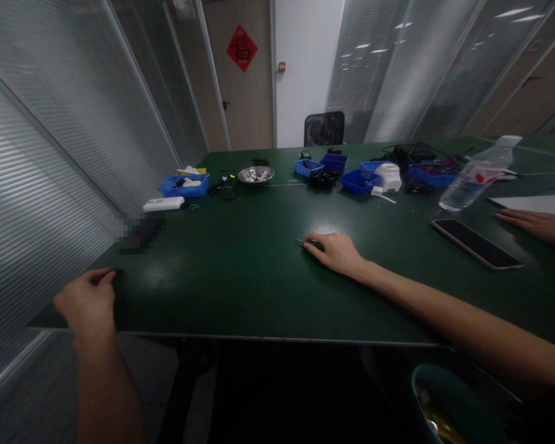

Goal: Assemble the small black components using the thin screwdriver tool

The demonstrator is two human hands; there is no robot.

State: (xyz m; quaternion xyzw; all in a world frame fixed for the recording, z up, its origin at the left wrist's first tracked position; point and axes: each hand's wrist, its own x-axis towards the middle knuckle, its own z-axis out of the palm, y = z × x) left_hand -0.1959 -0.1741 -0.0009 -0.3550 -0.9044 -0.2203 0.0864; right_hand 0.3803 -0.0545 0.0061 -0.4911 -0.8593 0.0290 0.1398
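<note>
My right hand (337, 251) rests on the green table, fingers closed around a small dark-handled tool (315, 245). A thin metal tip sticks out of the tool to the left; its exact kind is not clear. Near the table's left edge is my left hand (89, 301), thumb and forefinger pinched together. Something small and dark shows at those fingertips, too little of it to name. Just beyond my left hand lies a dark, pixelated object (141, 234).
At the right are a phone (476, 243), a tilted-looking water bottle (478, 176) and another person's hand (539, 225) by white paper. Farther back stand a metal bowl (256, 176), a white power strip (163, 204), blue trays (185, 185) and cables. A bin (457, 401) stands below the front edge.
</note>
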